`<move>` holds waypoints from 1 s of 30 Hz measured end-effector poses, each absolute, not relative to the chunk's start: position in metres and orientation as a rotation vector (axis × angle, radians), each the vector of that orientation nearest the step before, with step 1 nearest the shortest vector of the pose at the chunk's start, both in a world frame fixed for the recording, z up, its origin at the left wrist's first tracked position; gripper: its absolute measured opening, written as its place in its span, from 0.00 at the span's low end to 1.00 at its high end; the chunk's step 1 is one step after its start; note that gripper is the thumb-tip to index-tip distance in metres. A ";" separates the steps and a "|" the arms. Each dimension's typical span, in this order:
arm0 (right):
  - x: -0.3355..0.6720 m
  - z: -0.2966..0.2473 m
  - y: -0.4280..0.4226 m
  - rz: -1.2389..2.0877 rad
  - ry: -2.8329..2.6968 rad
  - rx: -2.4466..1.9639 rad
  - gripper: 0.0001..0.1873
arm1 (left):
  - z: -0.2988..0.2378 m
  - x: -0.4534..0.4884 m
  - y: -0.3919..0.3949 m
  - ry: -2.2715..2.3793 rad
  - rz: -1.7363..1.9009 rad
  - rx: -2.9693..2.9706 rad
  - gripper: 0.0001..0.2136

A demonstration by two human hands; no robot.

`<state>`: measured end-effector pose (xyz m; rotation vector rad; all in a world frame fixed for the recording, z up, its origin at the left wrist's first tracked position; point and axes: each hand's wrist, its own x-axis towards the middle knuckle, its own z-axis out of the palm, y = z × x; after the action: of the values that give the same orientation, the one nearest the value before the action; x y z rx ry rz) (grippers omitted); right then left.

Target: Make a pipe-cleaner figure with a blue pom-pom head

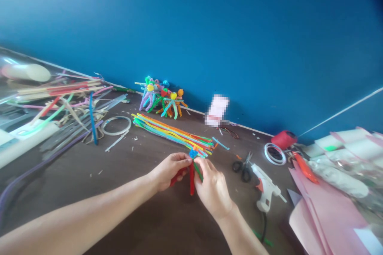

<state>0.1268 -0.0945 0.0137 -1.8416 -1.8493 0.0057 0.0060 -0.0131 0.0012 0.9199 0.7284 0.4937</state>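
Note:
Between my two hands is a small pipe-cleaner figure point(192, 179) with a blue head, red limbs and a green strand. My left hand point(172, 170) pinches it at the neck from the left, its fingers closed around a red part. On the other side, my right hand point(212, 185) is closed on the green strand beside the red leg. A bundle of colourful pipe cleaners point(170, 129) lies just beyond my hands. Behind it, several finished-looking pipe-cleaner figures point(163, 97) stand grouped near the wall.
To the right lie black-handled scissors point(245, 173), a white glue gun point(267, 187), a tape roll point(274, 154), a red spool point(284, 139) and pink paper point(326, 207). A clear ring point(116, 126) and a heap of strips and sticks point(66, 107) cover the left. A blue wall point(209, 40) rises behind.

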 end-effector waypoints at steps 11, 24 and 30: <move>0.134 0.012 -0.089 0.518 -1.434 -1.672 0.03 | 0.005 0.005 -0.013 0.762 0.463 0.875 0.14; 0.143 0.017 -0.091 0.697 -1.414 -1.622 0.11 | 0.008 0.003 -0.010 0.774 0.532 0.750 0.09; 0.139 0.017 -0.091 0.573 -1.567 -1.706 0.11 | 0.006 0.004 -0.012 0.726 0.534 0.779 0.10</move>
<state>0.1392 -0.0914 0.0175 -1.7056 -1.5670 0.5728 0.0036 -0.0119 0.0063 0.7790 0.7262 0.5339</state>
